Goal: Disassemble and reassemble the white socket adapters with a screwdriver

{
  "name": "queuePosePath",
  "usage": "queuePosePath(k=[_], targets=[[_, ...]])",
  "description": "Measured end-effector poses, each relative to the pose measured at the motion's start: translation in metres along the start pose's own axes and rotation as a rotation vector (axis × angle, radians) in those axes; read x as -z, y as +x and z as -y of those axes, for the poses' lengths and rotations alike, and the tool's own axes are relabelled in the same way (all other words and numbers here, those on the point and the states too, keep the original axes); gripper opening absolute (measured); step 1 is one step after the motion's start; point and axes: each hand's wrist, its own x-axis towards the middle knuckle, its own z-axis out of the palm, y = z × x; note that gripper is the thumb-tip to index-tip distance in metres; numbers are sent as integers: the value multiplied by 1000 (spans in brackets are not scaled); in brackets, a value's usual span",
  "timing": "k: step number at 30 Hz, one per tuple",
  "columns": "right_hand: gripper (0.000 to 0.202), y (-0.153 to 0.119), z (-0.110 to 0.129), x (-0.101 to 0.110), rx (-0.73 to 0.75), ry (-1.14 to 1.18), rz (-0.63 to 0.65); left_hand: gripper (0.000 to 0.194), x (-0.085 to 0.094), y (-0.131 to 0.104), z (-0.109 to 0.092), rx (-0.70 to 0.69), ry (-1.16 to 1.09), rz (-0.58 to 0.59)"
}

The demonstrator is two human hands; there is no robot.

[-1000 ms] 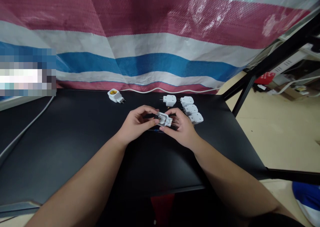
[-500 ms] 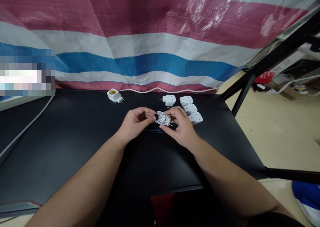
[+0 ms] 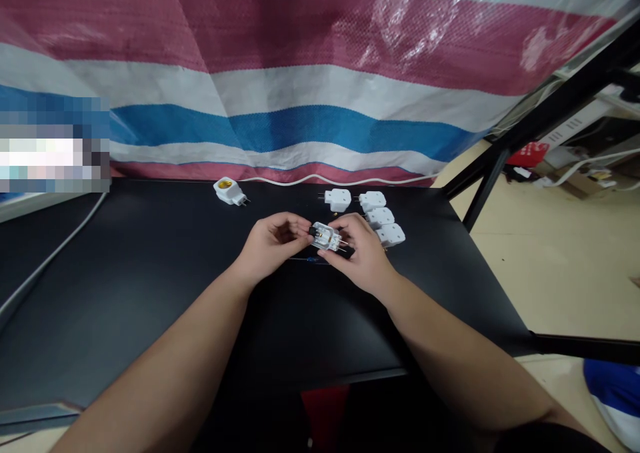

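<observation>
Between my hands, just above the black table, is an open white plug housing (image 3: 327,237) with metal contacts inside and two prongs pointing right. My right hand (image 3: 363,248) grips its right side between thumb and fingers. At its left end, my left hand (image 3: 274,243) pinches a small black part (image 3: 313,231) against the housing; whether it sits inside I cannot tell. Below the hands lies a thin tool with a blue section (image 3: 313,260), probably a screwdriver, partly hidden by my right hand.
Several white plugs (image 3: 338,200) stand behind and right of my right hand. A white lamp-socket plug (image 3: 230,191) with a gold inside lies at the back left. A white cable (image 3: 313,178) runs along the striped sheet (image 3: 280,130). A black frame (image 3: 493,166) rises right.
The black part at the housing's left end shows more clearly now, and my left fingertips have shifted slightly around it. The housing stays almost in place.
</observation>
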Motion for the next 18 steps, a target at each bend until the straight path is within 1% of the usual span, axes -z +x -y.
queuePosePath(k=[3,8,12,18], targets=[[37,0,1,0,-4,9,-2,32,0,0,0,13,-15,21],[39,0,0,0,11,6,-1,30,-1,0,-1,18,-3,-2],[42,-1,1,-1,17,-4,-4,28,-2,-1,-1,-5,31,-18],[40,0,3,-2,21,1,-17,26,-2,-2,-2,-21,56,-25]])
